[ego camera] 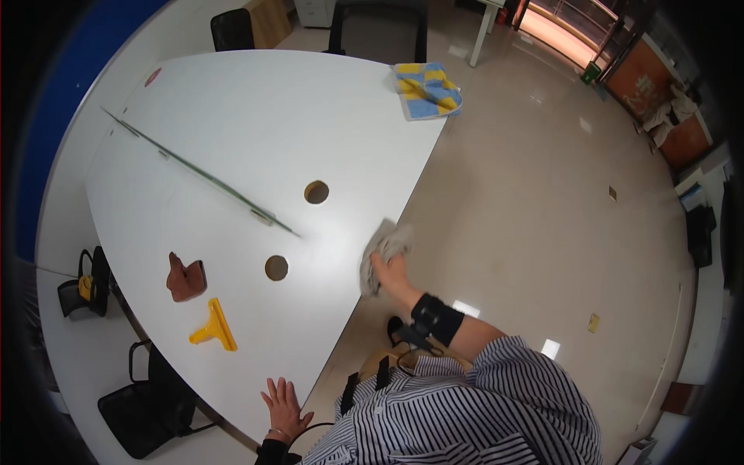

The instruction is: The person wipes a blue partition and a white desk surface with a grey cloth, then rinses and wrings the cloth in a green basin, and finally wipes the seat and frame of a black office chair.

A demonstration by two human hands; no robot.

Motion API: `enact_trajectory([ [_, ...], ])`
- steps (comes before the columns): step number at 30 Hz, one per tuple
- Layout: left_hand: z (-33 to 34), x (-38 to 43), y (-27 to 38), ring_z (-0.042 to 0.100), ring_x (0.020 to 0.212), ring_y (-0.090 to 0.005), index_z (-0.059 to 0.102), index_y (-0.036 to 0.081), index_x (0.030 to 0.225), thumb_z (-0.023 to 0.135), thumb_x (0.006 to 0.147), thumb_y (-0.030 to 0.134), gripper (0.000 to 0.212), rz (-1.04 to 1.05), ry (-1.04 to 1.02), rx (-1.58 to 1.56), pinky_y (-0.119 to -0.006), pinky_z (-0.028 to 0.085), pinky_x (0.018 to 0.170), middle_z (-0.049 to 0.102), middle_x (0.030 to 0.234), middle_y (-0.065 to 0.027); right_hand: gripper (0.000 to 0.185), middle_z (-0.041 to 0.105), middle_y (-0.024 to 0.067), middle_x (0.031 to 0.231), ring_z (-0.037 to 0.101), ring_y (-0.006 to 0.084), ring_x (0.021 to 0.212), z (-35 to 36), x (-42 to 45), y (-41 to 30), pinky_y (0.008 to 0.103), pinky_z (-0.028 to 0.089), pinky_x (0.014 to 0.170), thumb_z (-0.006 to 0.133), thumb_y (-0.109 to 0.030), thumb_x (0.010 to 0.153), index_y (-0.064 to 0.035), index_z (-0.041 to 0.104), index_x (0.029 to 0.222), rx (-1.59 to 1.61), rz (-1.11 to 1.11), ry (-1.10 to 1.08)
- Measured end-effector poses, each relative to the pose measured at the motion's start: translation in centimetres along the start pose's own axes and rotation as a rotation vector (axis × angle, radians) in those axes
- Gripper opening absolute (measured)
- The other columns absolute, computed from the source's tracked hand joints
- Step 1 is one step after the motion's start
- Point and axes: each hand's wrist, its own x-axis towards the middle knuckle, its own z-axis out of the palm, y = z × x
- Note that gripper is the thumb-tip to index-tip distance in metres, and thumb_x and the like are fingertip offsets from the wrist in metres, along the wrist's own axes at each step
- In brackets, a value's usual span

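My right hand (393, 276) grips a crumpled grey cloth (378, 247) at the edge of the white table (343, 145); part of the cloth hangs past the edge. Lower down, my left hand (285, 407) rests flat on the tabletop near its edge, fingers spread and holding nothing. Nearest to it is a yellow plastic squeegee or scraper (218, 327). Just above that tool lies a brown cloth or leather piece (186, 279). A blue and yellow checked towel (427, 92) drapes over the table's far corner.
A thin upright glass divider (203, 173) stands across the table, which has two round cable holes (317, 192) (276, 268). Black chairs (148, 401) stand at the left, and a mesh chair (378, 32) stands beyond the far edge. Another person (668, 119) is at the far right.
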Motion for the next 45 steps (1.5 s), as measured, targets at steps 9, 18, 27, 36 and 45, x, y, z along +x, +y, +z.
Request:
enact_trajectory([
  [9,-3.5,1.0,3.4,0.004,0.134,-0.0474,0.012,-0.006,0.137,0.067,0.072,0.042,0.098,-0.123,0.030,-0.048,-0.064,0.008,0.103,0.013,0.143,-0.0261,0.036,0.049,0.0024,0.060,0.045,0.0122,0.058,-4.3,19.3,-0.2,0.0336,0.037,0.049,0.063,-0.028,0.082,0.0006,0.052,0.065,0.160,0.015,0.031],
  [18,-18.6,20.5,16.4,0.024,0.128,-0.0472,0.032,-0.001,0.131,0.068,0.071,0.009,0.071,0.153,0.527,-0.197,-0.051,0.026,0.103,0.029,0.136,-0.0256,0.028,0.059,0.0098,0.077,0.056,0.0187,0.071,-7.6,33.8,2.3,0.0336,0.044,0.064,0.060,-0.023,0.083,0.0051,0.059,0.084,0.133,-0.257,-0.042],
  [27,-32.1,51.8,31.2,0.012,0.134,-0.0458,0.026,0.016,0.141,0.064,0.078,0.029,0.075,0.275,0.726,-0.154,-0.068,0.028,0.091,0.022,0.146,-0.0142,0.031,0.063,0.0201,0.097,0.060,0.0269,0.094,-9.8,31.3,-3.3,0.0355,0.044,0.081,0.060,-0.016,0.082,0.0087,0.058,0.100,0.126,-0.053,-0.249],
  [36,-33.7,61.5,39.4,0.035,0.123,-0.0421,0.015,0.021,0.144,0.076,0.061,0.039,0.104,-0.049,0.591,-0.268,-0.052,0.041,0.089,0.031,0.138,-0.0206,0.032,0.058,0.0119,0.111,0.058,0.0208,0.100,-9.0,33.4,1.2,0.0321,0.048,0.082,0.055,-0.006,0.084,0.0028,0.049,0.114,0.648,0.116,-0.437],
  [45,-34.3,62.5,38.2,0.061,0.083,-0.0335,0.060,0.012,0.099,0.067,0.071,0.025,0.032,0.088,0.461,-0.185,-0.042,0.050,0.072,0.064,0.088,-0.0136,0.026,0.059,0.0154,0.105,0.058,0.0239,0.097,-11.4,32.6,-2.3,0.0351,0.048,0.082,0.054,-0.014,0.087,0.0042,0.053,0.106,0.306,-0.059,-0.538],
])
